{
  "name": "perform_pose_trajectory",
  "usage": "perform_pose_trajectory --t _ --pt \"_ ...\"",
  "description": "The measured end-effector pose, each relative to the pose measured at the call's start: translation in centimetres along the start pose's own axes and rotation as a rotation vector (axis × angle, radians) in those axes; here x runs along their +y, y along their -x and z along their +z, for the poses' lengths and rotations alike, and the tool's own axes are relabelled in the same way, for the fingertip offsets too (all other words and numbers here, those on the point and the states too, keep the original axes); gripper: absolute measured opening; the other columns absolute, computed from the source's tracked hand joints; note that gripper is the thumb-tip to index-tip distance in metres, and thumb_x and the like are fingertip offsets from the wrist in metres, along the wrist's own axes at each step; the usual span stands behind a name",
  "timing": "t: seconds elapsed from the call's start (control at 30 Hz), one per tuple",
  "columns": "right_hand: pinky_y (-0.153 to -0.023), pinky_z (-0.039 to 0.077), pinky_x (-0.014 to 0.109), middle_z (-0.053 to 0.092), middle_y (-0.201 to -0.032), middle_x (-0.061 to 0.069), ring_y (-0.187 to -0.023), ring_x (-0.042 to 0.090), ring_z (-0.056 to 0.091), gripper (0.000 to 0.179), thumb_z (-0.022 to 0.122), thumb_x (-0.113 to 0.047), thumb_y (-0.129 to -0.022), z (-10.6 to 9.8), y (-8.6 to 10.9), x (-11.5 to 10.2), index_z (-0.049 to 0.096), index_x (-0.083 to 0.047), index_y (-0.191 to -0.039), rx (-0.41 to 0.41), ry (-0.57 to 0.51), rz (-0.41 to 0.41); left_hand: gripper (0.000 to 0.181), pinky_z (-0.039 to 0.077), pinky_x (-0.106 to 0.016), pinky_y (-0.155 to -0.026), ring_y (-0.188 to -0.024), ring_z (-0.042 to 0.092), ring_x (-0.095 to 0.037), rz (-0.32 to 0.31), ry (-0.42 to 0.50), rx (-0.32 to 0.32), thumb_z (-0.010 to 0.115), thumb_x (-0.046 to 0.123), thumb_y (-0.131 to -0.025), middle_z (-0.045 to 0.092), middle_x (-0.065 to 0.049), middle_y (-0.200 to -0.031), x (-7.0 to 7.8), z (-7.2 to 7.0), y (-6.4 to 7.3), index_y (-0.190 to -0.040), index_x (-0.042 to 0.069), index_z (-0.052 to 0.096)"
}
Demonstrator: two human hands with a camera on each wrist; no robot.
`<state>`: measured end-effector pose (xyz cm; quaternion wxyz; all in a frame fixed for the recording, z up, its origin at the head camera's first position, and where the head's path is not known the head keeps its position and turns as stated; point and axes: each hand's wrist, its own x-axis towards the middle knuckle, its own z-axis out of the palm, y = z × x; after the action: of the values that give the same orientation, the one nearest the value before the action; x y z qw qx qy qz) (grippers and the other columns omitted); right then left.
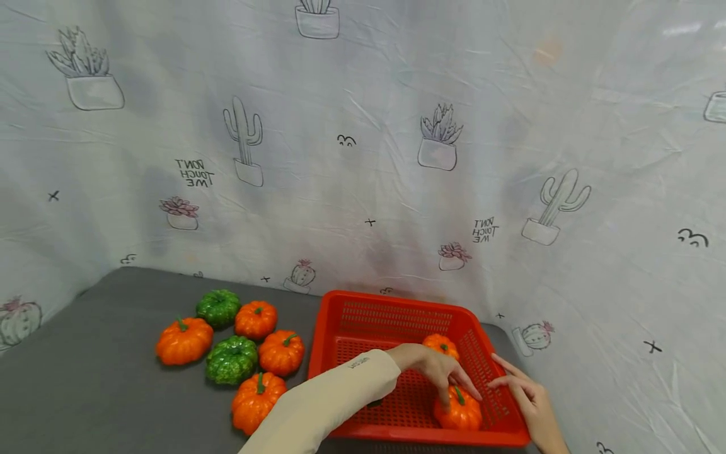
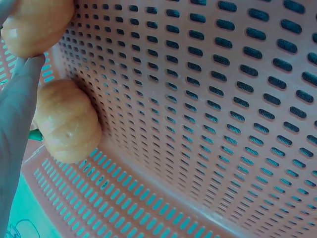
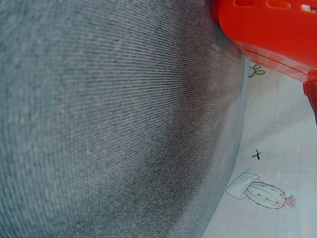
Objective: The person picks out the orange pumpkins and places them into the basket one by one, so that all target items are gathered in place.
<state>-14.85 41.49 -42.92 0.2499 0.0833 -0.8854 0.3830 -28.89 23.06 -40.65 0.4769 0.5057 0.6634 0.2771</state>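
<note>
Inside the red plastic basket (image 1: 391,432), my left hand (image 1: 439,372) reaches down and grips an orange toy pumpkin (image 1: 460,413) near the right wall. The left wrist view has that pumpkin (image 2: 37,25) at the top left with fingers on both sides of it. Another orange pumpkin (image 1: 440,344) lies farther back in the basket, also visible in the left wrist view (image 2: 68,121). My right hand (image 1: 530,400) holds the basket's right rim, its thumb over the inner side. In the right wrist view only the basket's outside (image 3: 277,29) shows clearly.
Left of the basket, several orange pumpkins (image 1: 184,341) and two green ones (image 1: 231,360) are grouped on the grey tabletop (image 1: 102,378). A white curtain (image 1: 351,189) with cactus drawings hangs behind and to the right, close to the basket.
</note>
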Motion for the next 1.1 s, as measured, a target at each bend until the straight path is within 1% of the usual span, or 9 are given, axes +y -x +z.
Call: perform_pose_trajectory --t 0.2,0.33,0.47,0.53,0.6,0.7,0.9,1.0,1.1 --pt "-0.081 0.044 0.008 0.06 -0.128 0.014 -0.113 -0.009 0.05 0.036 0.041 -0.004 -0.102 0.1 0.0 0.0 0.074 -0.009 -0.086 -0.006 0.011 -0.01 0.059 0.038 -0.017 -0.097 -0.124 0.044 0.0 -0.007 0.013 0.023 0.066 -0.013 -0.082 0.054 0.008 -0.136 0.1 0.2 0.1 -0.135 0.013 0.058" --pt "-0.08 0.045 0.009 0.06 -0.13 0.01 -0.114 -0.008 0.05 0.035 0.042 -0.001 -0.101 0.3 -0.1 0.1 0.073 -0.006 -0.087 -0.007 -0.016 -0.033 0.054 0.037 -0.017 -0.098 -0.123 0.045 0.001 0.023 0.034 0.052 0.066 -0.013 -0.083 0.056 0.002 -0.135 0.3 -0.1 0.6 -0.132 0.007 0.058" --pt "-0.083 0.043 0.008 0.059 -0.131 0.008 -0.116 -0.007 0.05 0.034 0.041 0.002 -0.1 0.2 -0.1 0.4 0.072 -0.003 -0.089 -0.014 -0.043 -0.07 0.045 0.04 -0.017 -0.095 -0.122 0.049 -0.004 0.073 0.031 0.154 0.065 -0.008 -0.086 0.059 -0.002 -0.132 1.2 -0.7 1.6 -0.129 0.003 0.06" --pt "-0.086 0.041 0.007 0.058 -0.132 0.009 -0.117 -0.007 0.049 0.034 0.041 0.004 -0.1 0.1 0.0 0.6 0.072 -0.003 -0.089 -0.019 -0.042 -0.091 0.041 0.042 -0.017 -0.093 -0.122 0.052 -0.009 0.114 0.016 0.227 0.065 -0.004 -0.087 0.059 -0.005 -0.132 1.9 -1.0 2.2 -0.128 0.002 0.061" --pt "-0.088 0.038 0.006 0.058 -0.132 0.008 -0.118 -0.007 0.048 0.035 0.04 0.004 -0.1 -0.1 0.1 0.8 0.072 -0.003 -0.089 -0.021 -0.034 -0.102 0.037 0.044 -0.016 -0.09 -0.121 0.053 -0.012 0.142 0.026 0.306 0.065 -0.001 -0.089 0.06 -0.007 -0.13 2.6 -1.3 3.0 -0.126 0.001 0.062" --pt "-0.09 0.035 0.005 0.058 -0.133 0.002 -0.119 -0.008 0.046 0.036 0.039 0.004 -0.1 -0.1 0.0 0.8 0.072 -0.003 -0.089 -0.029 -0.023 -0.113 0.034 0.046 -0.016 -0.085 -0.116 0.056 -0.013 0.164 0.025 0.408 0.065 0.004 -0.09 0.063 -0.007 -0.126 3.7 -1.2 4.8 -0.124 0.002 0.064" --pt "-0.089 0.035 0.005 0.056 -0.134 -0.009 -0.12 -0.009 0.045 0.036 0.038 0.003 -0.1 -0.3 -0.2 0.8 0.072 -0.001 -0.09 -0.035 -0.016 -0.124 0.027 0.046 -0.015 -0.083 -0.097 0.059 0.001 0.203 0.023 0.559 0.068 0.008 -0.089 0.07 0.0 -0.109 6.0 -0.1 8.6 -0.116 0.006 0.069" --pt "-0.087 0.037 0.004 0.055 -0.133 -0.015 -0.119 -0.01 0.045 0.036 0.039 0.004 -0.1 -0.3 -0.2 0.7 0.072 0.0 -0.09 -0.047 -0.02 -0.121 0.025 0.045 -0.015 -0.084 -0.094 0.059 0.003 0.243 0.027 0.617 0.069 0.009 -0.089 0.07 0.004 -0.105 6.3 0.6 10.7 -0.114 0.007 0.07" --pt "-0.085 0.036 0.002 0.053 -0.132 -0.021 -0.117 -0.013 0.045 0.036 0.038 0.005 -0.1 -0.1 0.0 0.5 0.072 0.001 -0.089 -0.06 -0.025 -0.116 0.024 0.046 -0.015 -0.085 -0.098 0.059 0.004 0.273 0.043 0.66 0.069 0.01 -0.089 0.07 0.008 -0.106 5.8 1.2 12.9 -0.113 0.008 0.071"
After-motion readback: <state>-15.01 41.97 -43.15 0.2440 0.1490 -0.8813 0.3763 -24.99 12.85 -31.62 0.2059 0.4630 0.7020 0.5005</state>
